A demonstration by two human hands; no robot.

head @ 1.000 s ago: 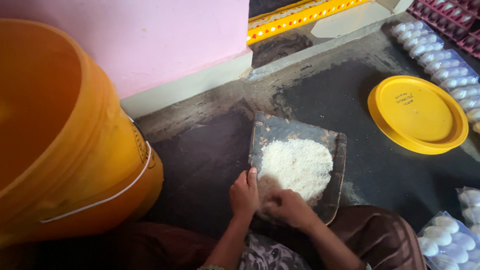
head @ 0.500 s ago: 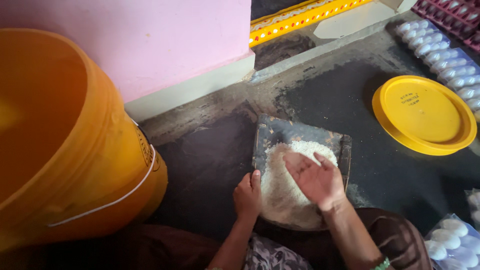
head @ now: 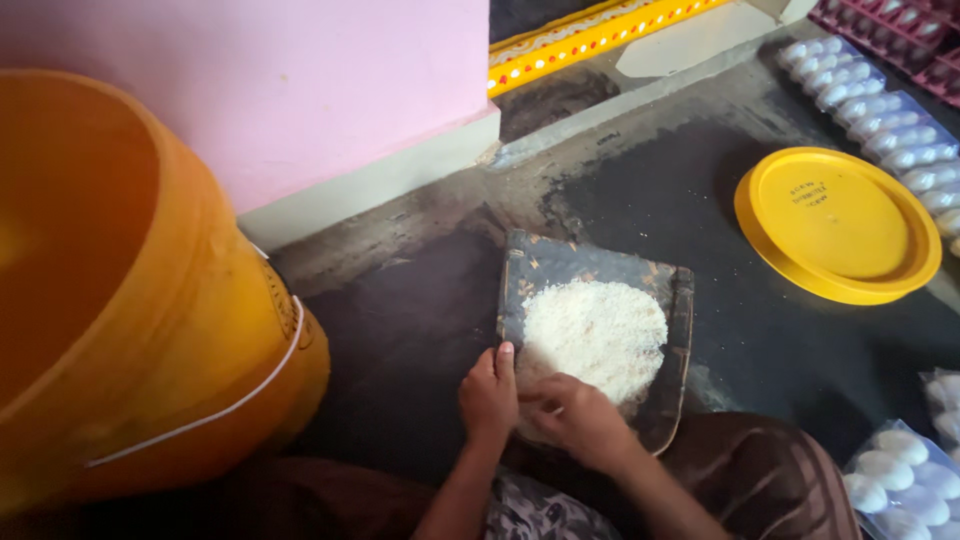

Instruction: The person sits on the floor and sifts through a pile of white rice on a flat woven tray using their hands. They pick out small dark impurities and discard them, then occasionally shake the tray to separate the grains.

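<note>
A dark flat tray [head: 590, 270] lies on the dark floor [head: 400, 330], a little below the middle of the picture. A heap of white grains [head: 598, 335] sits on the tray, like rice.

The left hand [head: 488, 395] is at the tray's 8 o'clock corner. It holds the tray's edge, with the thumb lying up along the side. The right hand [head: 575, 415] is just beside it, at the tray's 6 o'clock side. Its fingers are bent and close together, and they touch the near edge of the grain heap. I cannot tell if it pinches any grains.

A big orange bucket [head: 130, 300] stands at 9 o'clock from the tray, well apart from it. It has a thin white handle. A round yellow lid [head: 838, 225] lies flat on the floor at 2 o'clock from the tray.

A pink wall [head: 300, 90] stands at 11 o'clock. A yellow strip with small lights [head: 590, 35] is at 12 o'clock. Clear packs of white round pieces [head: 880, 100] lie at the 2 o'clock corner of the picture. More such packs [head: 905, 480] lie at 4 o'clock, near the person's brown clothes [head: 760, 480].
</note>
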